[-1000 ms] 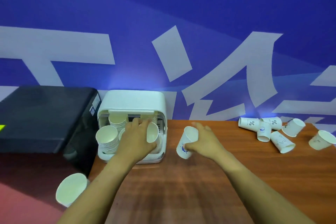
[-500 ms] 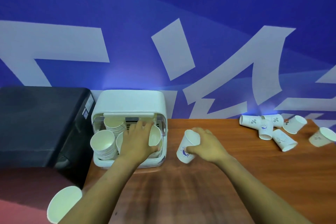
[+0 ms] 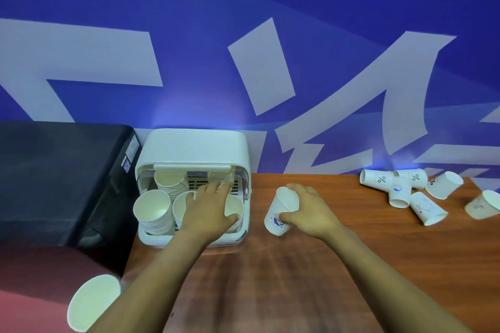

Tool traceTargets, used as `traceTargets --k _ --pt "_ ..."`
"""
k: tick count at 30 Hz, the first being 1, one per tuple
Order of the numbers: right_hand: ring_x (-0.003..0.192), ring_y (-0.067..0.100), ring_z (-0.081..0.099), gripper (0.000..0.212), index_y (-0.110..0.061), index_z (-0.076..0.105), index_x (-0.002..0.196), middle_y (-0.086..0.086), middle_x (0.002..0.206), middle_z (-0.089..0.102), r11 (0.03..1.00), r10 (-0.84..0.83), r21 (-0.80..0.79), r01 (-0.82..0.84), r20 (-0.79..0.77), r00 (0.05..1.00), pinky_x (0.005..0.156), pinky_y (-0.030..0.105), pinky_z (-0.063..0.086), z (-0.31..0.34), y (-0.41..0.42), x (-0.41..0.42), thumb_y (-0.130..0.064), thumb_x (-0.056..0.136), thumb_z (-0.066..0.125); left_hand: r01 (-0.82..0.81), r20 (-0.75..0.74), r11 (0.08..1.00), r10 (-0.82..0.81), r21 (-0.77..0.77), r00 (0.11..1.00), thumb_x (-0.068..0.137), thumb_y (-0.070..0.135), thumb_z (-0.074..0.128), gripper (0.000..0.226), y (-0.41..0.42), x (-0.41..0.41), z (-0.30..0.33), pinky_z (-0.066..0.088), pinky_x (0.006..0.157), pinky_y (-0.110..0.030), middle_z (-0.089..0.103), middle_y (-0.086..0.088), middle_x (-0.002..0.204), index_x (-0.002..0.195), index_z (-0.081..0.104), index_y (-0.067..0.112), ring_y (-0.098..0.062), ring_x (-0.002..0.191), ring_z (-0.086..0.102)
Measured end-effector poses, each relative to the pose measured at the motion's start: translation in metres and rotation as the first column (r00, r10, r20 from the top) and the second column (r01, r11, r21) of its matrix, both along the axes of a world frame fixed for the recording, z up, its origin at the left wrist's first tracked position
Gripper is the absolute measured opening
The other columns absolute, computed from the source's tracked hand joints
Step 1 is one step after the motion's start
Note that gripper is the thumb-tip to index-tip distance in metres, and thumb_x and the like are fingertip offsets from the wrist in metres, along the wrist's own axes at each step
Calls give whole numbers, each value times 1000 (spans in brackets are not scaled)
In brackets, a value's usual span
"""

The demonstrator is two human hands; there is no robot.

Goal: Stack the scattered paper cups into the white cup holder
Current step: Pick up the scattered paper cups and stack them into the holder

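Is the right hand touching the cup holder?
Apart. The head view shows bare wooden table between the right hand, which grips a cup, and the cup holder.

Left hand (image 3: 209,211) flat (right hand (image 3: 308,212) curled).

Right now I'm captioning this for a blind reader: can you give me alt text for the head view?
A person's left hand reaches into a white cup holder over its stacks of paper cups, while the right hand grips a single cup beside it on a wooden table. More loose cups lie scattered at the table's far right.
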State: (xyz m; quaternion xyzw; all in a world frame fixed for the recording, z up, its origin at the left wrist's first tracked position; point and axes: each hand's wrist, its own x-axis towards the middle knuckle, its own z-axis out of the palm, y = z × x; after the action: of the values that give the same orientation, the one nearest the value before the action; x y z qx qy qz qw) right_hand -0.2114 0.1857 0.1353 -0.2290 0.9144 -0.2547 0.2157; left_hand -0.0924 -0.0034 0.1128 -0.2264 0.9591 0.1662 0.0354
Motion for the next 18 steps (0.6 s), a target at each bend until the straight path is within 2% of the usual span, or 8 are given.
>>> traceTargets --k 4,7,13,18 --pt "123 19 43 78 -28 35 140 -1 134 39 989 94 -106 -100 -62 994 99 27 37 7 -29 11 -26 74 75 -43 -73 999 43 3 996 86 50 56 68 -9 17 11 25 109 -41 32 7 148 146 27 32 -21 137 30" --pt "126 21 41 81 -32 32 141 -1 136 38 977 142 -144 -156 -106 984 103 35 39 3 -53 22 -30 72 75 -61 -120 998 61 2 991 88 48 55 64 -14 26 21 28 105 -39 37 6 145 145 29 33 -20 134 34" --pt "120 22 46 80 -38 31 139 -3 129 37 981 151 -99 -166 -142 978 92 35 46 -11 -78 31 -35 72 74 -81 -169 997 78 -10 982 87 47 55 61 -19 30 32 32 102 -37 43 6 139 142 32 32 -21 129 40" --pt "119 24 47 81 -38 28 141 -2 130 35 984 166 -37 -174 -164 972 91 35 47 -23 -84 31 -38 73 73 -95 -159 995 95 8 983 87 46 55 60 -23 27 32 32 102 -38 44 5 139 141 34 31 -21 128 41"
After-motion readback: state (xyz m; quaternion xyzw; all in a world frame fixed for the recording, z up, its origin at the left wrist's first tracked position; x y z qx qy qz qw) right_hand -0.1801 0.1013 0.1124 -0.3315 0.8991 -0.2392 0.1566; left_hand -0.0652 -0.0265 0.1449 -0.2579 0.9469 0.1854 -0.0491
